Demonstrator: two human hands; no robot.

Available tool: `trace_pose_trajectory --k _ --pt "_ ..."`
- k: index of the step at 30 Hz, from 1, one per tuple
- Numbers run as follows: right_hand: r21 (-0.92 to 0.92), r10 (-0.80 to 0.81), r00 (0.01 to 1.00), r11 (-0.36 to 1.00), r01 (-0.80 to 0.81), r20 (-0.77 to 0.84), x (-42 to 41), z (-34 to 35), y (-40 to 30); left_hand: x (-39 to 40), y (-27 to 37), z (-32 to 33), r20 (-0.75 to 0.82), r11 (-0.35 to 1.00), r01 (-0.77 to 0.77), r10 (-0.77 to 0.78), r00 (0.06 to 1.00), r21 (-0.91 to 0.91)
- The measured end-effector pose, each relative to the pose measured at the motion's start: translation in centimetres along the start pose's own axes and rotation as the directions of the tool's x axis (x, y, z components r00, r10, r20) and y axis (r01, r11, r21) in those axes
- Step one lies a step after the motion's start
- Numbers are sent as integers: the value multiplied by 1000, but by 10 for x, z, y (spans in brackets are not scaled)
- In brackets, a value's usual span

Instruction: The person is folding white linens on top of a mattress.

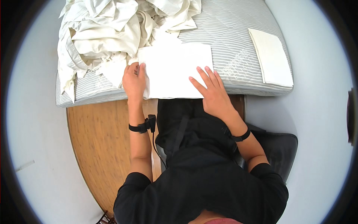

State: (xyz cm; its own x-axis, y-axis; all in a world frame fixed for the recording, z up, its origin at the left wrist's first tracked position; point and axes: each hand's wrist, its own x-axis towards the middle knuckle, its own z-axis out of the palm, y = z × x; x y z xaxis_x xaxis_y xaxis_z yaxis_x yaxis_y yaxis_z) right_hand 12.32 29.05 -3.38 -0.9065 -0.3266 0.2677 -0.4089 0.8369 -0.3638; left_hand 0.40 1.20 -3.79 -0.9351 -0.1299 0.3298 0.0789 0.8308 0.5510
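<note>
A folded white cloth (173,72) lies in front of me on a striped mattress (223,36), its near edge along the mattress front. At the cloth's left side, my left hand (134,79) has its fingers curled and its thumb against the edge, gripping it; the fingertips are partly hidden. My right hand (214,89) rests flat on the lower right part of the same cloth, fingers spread, holding nothing. Glare washes out the cloth's surface, so its fold lines are hard to see.
Crumpled white cloths (103,36) form a heap at the back left. Another folded cloth (272,58) lies near the mattress's right end. A black seat (277,151) is beside me at the right. A cable (155,145) hangs from my left wristband (138,128).
</note>
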Motion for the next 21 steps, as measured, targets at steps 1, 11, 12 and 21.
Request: trace_pose_trajectory --k 1,11,12,21 --pt "62 -13 1000 998 12 18 0 -4 4 1 -1 0 -17 1000 -24 24 1000 -14" --pt "757 555 831 562 -333 -47 7 -19 43 14 -15 -13 168 973 152 -122 978 -174" --pt "704 556 831 597 -386 -16 11 -18 45 15 -11 -14 253 953 210 -153 955 -218" --pt "526 591 807 684 -505 8 28 -19 36 -3 22 -31 341 650 321 -101 935 -688"
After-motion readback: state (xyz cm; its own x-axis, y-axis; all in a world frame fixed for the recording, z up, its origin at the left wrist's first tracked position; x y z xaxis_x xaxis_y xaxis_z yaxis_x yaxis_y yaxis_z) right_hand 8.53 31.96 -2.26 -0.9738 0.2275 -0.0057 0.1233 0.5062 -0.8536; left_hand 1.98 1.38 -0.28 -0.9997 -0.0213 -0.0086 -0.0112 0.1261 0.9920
